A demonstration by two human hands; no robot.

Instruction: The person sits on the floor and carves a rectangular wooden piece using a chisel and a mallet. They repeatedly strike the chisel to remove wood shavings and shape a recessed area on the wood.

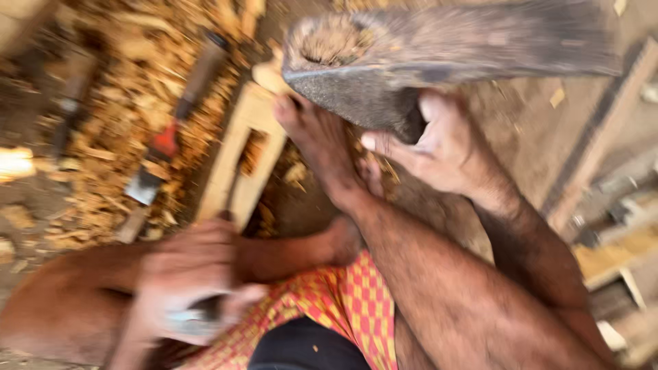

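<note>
The right hand (pixel 445 147) grips a heavy wooden mallet (pixel 439 55) from below; the left hand (pixel 188 281) — blurred — closes around a chisel handle (pixel 205 312). A foot (pixel 322 147) rests on the pale wood block (pixel 243 154).

one view only is given — from the head, tipped steeply down over the lap and bent legs. the floor of wood shavings (pixel 137 75) is taken in at upper left, the pale wooden block (pixel 240 147) near the centre. everything is seen from very close — the large wooden mallet (pixel 439 55) fills the top edge, heavily blurred. no second view is offered, so nothing is shared.
</note>
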